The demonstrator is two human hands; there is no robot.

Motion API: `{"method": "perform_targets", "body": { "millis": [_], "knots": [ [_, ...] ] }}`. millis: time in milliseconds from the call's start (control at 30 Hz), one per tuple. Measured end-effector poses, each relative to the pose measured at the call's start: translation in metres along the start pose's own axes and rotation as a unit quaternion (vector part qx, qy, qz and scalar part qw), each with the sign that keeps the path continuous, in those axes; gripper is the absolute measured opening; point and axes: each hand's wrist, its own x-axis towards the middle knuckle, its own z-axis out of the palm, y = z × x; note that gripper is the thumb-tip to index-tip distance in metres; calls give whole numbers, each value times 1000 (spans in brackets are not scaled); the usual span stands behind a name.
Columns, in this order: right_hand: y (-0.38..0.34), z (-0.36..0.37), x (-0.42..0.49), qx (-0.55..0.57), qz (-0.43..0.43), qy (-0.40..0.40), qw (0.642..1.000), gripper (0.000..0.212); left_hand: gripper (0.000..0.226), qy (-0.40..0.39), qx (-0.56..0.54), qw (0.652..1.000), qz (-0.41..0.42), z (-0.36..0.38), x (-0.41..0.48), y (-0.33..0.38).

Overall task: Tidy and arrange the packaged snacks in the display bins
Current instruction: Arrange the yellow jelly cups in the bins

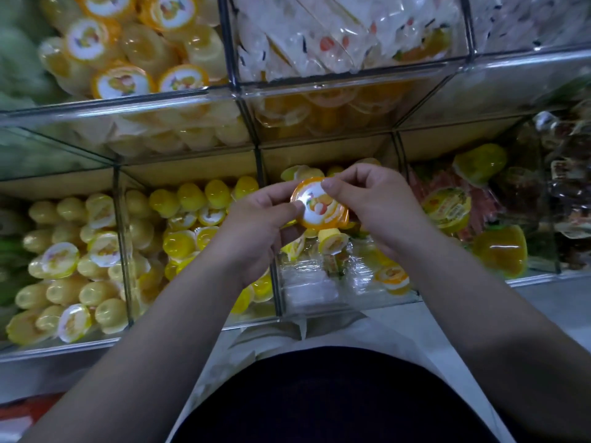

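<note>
An orange jelly cup with a white fruit-print lid is held lid-up above the lower middle bin. My left hand pinches its left rim with thumb and fingers. My right hand grips its right side, thumb on the lid's top edge. Under the cup lie a small yellow cup, loose clear wrappers and another orange cup. Part of the held cup's body is hidden by my fingers.
Clear acrylic bins in two tiers. Lower left bins hold several yellow jelly cups and paler ones. The lower right bin has larger orange cups and dark packets. Upper bins hold orange-lidded cups and clear white bags.
</note>
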Motion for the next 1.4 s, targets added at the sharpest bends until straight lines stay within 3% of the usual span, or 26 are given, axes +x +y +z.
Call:
{"method": "perform_targets", "body": {
  "millis": [333,900,1400],
  "knots": [
    [-35,43,-20,-10,-4,-8,1000,8,27,23,-7,999,22,-35,-29,30],
    [-88,116,-19,111,-60,-36,991,8,25,12,-39,990,136,-85,-57,106],
    [-121,181,16,61,-113,-26,991,10,27,44,-77,981,172,-141,-50,154]
  ]
}}
